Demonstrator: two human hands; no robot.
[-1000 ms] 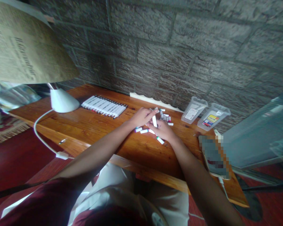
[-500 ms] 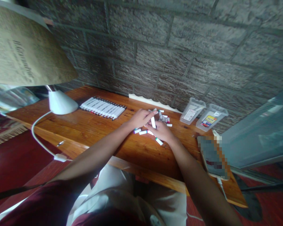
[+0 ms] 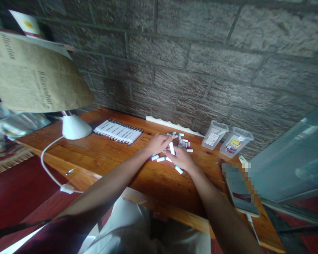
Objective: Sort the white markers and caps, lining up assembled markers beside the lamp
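My left hand [image 3: 158, 143] is over the wooden table with its fingers curled beside a pile of short white marker caps [image 3: 184, 143] with coloured ends. A small pale piece shows at its fingertips, possibly another cap. Close by on the right, my right hand [image 3: 182, 157] is closed on a white marker cap [image 3: 172, 148], which stands tilted between the two hands. More loose caps, such as a green-ended one [image 3: 178, 169] and a purple-ended one [image 3: 154, 157], lie around and below the hands. My fingers hide part of the pile.
A row of white markers [image 3: 118, 131] lies side by side on the left of the table [image 3: 95, 158]. Behind it stands a lamp [image 3: 75, 127] with a printed shade. Two clear plastic containers [image 3: 214, 135] are at the back right, near a tablet-like device [image 3: 238, 190] with a cable.
The camera view has tilted up slightly, so the table and hands appear lower. Both hands keep nearly the same pose, with the white cap still between them.
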